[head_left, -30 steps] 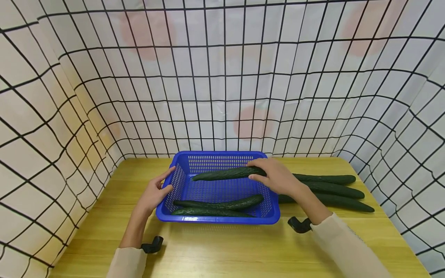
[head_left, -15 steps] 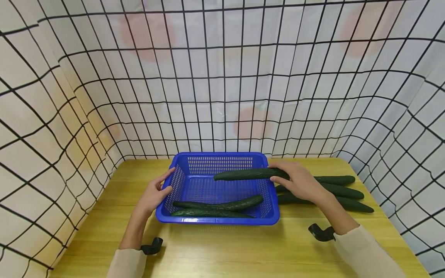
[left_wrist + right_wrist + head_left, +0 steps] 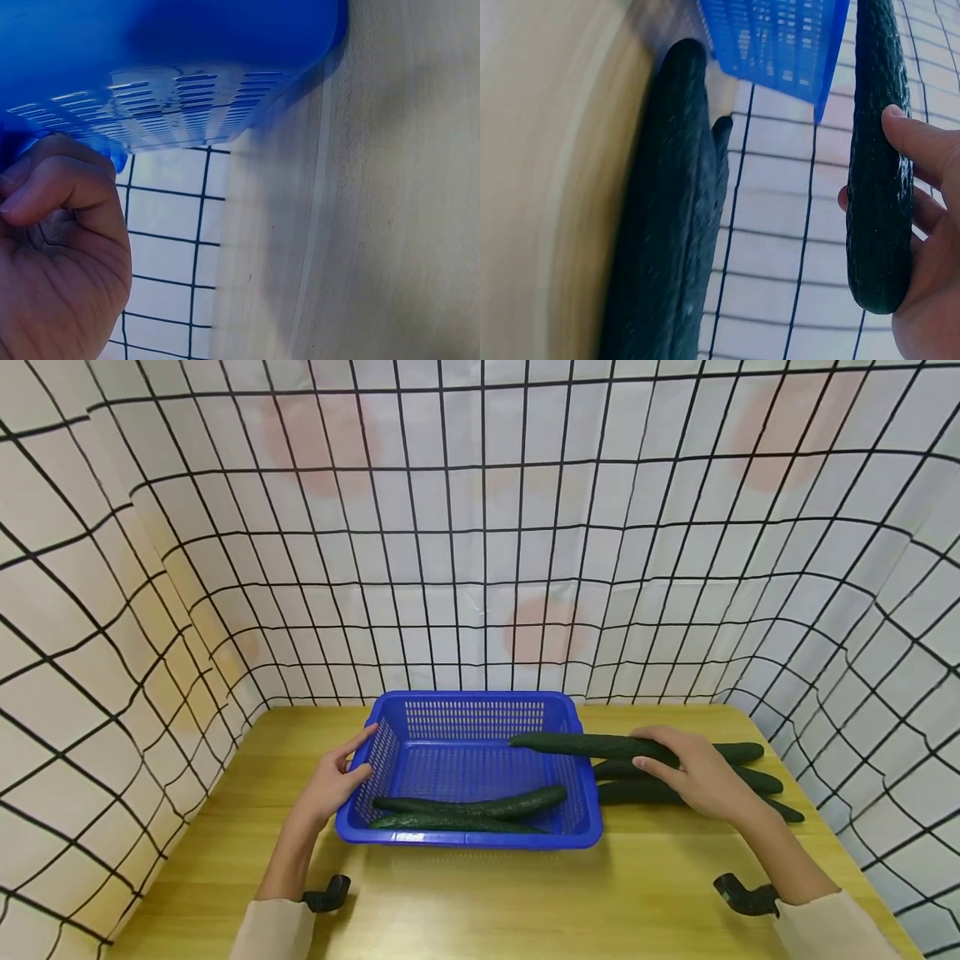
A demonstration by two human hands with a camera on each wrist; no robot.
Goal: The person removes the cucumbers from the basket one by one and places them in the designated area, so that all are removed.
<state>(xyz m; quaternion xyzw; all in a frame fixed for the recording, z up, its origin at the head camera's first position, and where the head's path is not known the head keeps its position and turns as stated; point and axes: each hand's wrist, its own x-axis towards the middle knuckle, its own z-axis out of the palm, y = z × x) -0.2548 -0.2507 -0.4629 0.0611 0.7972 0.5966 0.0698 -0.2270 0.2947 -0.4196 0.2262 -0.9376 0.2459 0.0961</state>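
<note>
In the head view, my right hand point(image 3: 693, 772) grips a dark green cucumber point(image 3: 577, 744) near its right end. Its left tip reaches over the right rim of the blue plastic basket point(image 3: 465, 838). The right wrist view shows thumb and fingers around this cucumber point(image 3: 879, 225), held above other cucumbers point(image 3: 664, 202). My left hand point(image 3: 330, 785) holds the basket's left rim; its curled fingers point(image 3: 67, 184) show beside the slotted wall in the left wrist view. Two cucumbers point(image 3: 480, 804) lie inside along the basket's front side.
Three more cucumbers point(image 3: 761, 778) lie side by side on the wooden table point(image 3: 465, 902), right of the basket and partly hidden by my right hand. Black grid netting point(image 3: 480, 535) over a white sheet surrounds the back and sides.
My right hand has moved right with its cucumber, from above the basket's inside to above the cucumbers at the right. The left hand and the basket stay in place.
</note>
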